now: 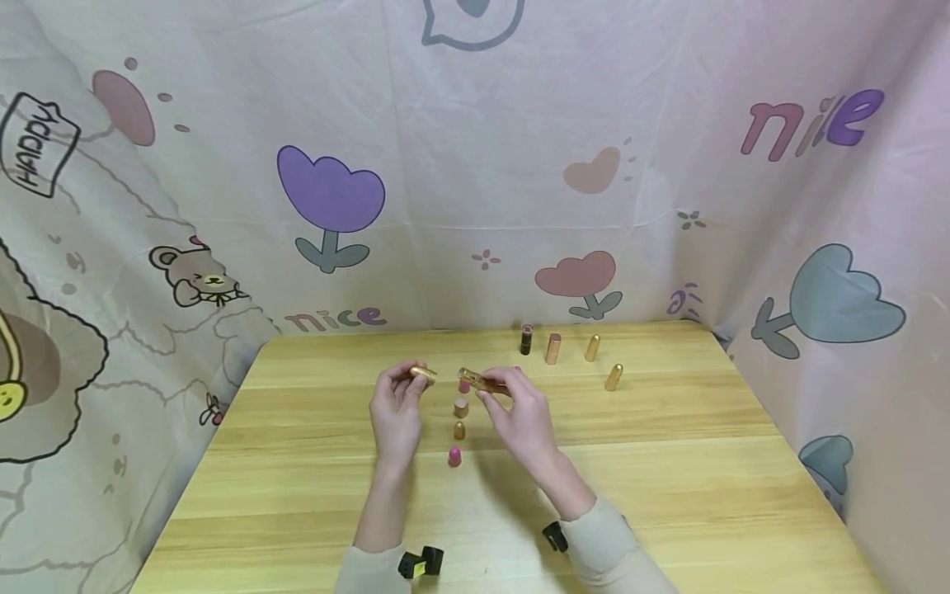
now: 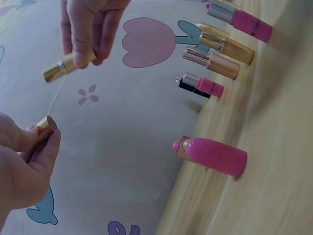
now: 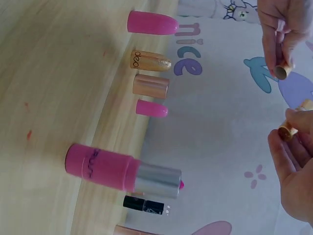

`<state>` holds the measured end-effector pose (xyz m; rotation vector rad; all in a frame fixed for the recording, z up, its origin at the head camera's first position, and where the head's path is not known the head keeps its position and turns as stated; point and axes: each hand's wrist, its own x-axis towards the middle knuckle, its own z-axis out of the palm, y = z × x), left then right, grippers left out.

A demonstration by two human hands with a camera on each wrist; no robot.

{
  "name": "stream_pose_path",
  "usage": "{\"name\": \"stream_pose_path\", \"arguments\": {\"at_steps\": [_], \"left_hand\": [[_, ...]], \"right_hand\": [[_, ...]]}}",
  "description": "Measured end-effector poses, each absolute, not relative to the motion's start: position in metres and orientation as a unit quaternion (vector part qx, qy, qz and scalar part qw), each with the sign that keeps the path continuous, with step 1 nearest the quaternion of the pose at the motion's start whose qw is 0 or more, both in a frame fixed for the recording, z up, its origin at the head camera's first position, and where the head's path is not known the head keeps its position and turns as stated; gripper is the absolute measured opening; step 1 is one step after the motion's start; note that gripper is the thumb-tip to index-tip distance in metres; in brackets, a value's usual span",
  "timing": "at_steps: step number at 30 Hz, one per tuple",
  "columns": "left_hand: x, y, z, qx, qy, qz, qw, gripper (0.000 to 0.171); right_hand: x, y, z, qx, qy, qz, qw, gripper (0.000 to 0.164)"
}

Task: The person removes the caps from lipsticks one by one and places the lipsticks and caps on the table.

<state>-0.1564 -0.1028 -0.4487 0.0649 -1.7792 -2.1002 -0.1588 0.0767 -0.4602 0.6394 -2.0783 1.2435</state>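
My left hand pinches a gold lipstick cap between thumb and fingers, raised over the table. In the right wrist view the cap's dark round end faces the camera. Opposite it, my right hand grips a gold lipstick tube with its free end pointing left. A small gap separates the cap and the tube. Below and between the hands stands a column of lipstick caps: a pink one, a gold one, a rose-gold one and a small pink one.
Farther back on the right stand a black lipstick, a rose-gold one and two gold ones. The wrist views also show pink-and-silver lipsticks, largely hidden behind my right hand in the head view. A printed curtain surrounds the wooden table.
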Motion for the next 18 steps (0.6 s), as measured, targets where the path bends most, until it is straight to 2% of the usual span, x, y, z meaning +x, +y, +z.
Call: {"name": "stream_pose_path", "arguments": {"at_steps": [8, 18], "left_hand": [[-0.146, -0.106, -0.453, -0.027, -0.695, -0.693, 0.188, 0.028], [-0.134, -0.114, -0.458, -0.115, -0.751, -0.627, 0.171, 0.026]], "right_hand": [[-0.151, 0.094, -0.459, 0.238, -0.759, 0.521, 0.31, 0.04], [-0.132, 0.122, -0.468, 0.21, -0.757, 0.543, 0.296, 0.04]]}}
